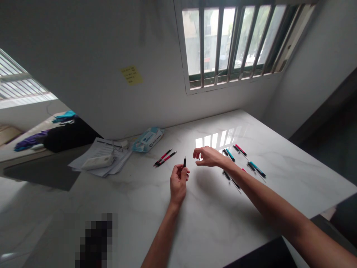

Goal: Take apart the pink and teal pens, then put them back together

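My left hand (178, 183) is closed around a pen (184, 162); its black tapered end points up out of the fingers and the rest is hidden in the palm. To the right of it, my right hand (208, 156) hovers over the table with curved fingers, thumb and fingertips apart. I see nothing held in it. Beyond my right hand and forearm lie groups of pen parts: a teal barrel (230, 155), a red barrel (240, 149) and another teal barrel (257, 169), with black pieces and thin refills beside them. My forearm covers part of one group.
Two red-and-black pens (166, 159) lie side by side left of my hands. Behind them sits a blue wipes packet (147, 139), near papers (103, 169) with a white device (98, 161) on top. A barred window (228, 44) is above the marble-patterned table (134, 201).
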The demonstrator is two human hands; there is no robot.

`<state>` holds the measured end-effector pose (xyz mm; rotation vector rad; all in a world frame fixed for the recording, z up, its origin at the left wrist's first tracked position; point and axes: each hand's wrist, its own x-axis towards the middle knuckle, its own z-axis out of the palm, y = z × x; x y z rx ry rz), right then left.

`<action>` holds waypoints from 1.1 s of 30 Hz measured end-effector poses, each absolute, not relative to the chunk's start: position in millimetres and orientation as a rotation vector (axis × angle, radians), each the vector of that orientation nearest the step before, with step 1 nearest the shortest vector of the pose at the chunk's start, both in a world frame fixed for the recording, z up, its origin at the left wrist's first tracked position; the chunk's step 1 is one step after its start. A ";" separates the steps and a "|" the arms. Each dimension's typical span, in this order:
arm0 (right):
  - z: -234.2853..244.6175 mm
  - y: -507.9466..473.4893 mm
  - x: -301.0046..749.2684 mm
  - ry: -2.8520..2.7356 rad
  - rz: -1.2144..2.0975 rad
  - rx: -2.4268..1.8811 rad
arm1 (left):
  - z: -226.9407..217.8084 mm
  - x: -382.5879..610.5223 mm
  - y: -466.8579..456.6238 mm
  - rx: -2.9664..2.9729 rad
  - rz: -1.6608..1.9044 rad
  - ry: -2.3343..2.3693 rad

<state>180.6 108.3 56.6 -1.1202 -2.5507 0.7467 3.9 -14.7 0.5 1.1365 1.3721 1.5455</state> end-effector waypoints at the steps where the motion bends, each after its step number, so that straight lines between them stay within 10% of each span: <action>1: 63.7 103.1 179.7 -2.550 0.872 -1.079 | 1.3 4.2 -16.3 1.162 1.536 1.402; 33: 88.6 77.4 170.5 -2.204 1.405 -0.532 | 5.7 14.2 -17.6 0.885 1.515 0.985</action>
